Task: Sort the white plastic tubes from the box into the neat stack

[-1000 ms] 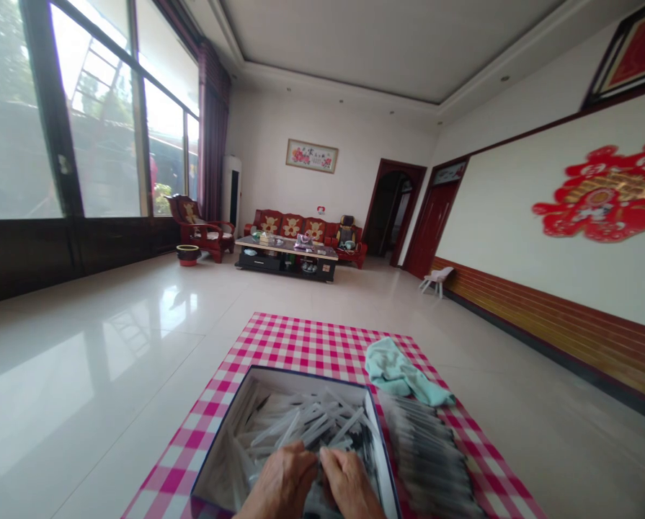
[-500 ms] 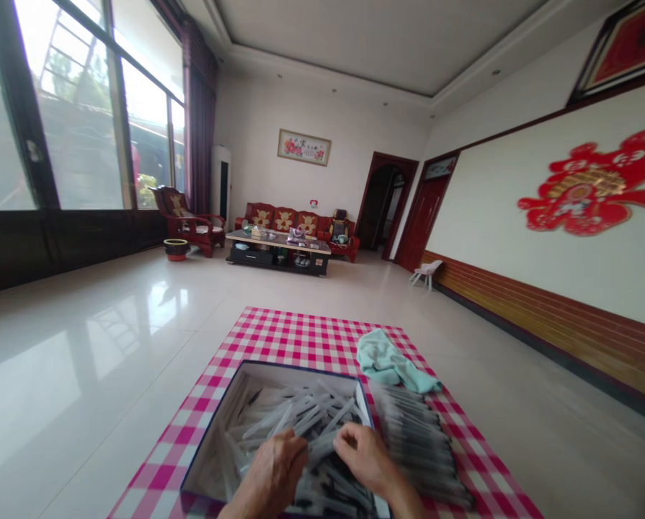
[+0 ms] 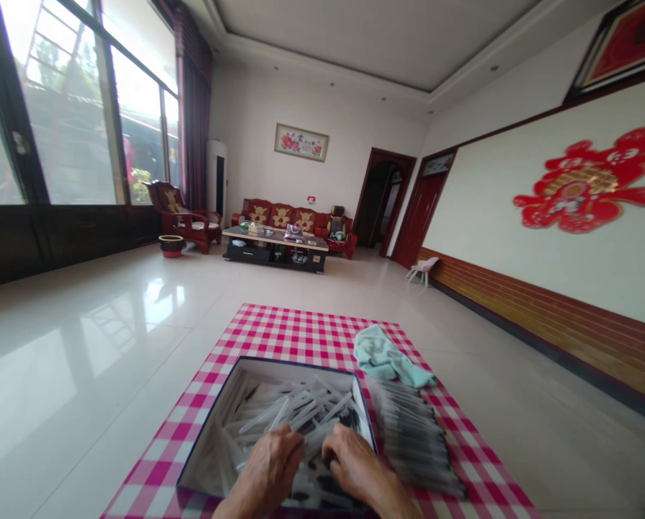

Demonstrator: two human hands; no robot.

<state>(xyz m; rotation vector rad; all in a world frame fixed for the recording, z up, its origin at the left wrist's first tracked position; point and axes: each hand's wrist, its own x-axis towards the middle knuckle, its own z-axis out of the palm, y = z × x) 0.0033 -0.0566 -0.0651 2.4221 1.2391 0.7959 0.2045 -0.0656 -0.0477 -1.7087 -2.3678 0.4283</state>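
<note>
Over a shallow box [image 3: 191,461] with dark blue edges, both of my hands are bent down among loose parts. My left hand [image 3: 276,458] is closed in a pinch, with a translucent pen barrel [image 3: 316,437] at its fingertips. My right hand [image 3: 352,461] is closed just to the right, fingertips pointing down by small black pieces; what it grips is hidden. Many clear pen barrels [image 3: 284,412] lie jumbled in the box. Beside the box, to the right, a row of pens [image 3: 414,436] with black ends lies side by side.
A pink-and-white checked cloth [image 3: 311,331] covers the table. A pale green rag [image 3: 390,357] lies behind the pen row. Farther off are a coffee table [image 3: 276,249], a red sofa [image 3: 271,213], an armchair [image 3: 184,216] and a small stool [image 3: 424,267].
My right hand has turned downward and come slightly lower and closer to the box's contents. My left hand stays nearly in place. The whole view has shifted a little.
</note>
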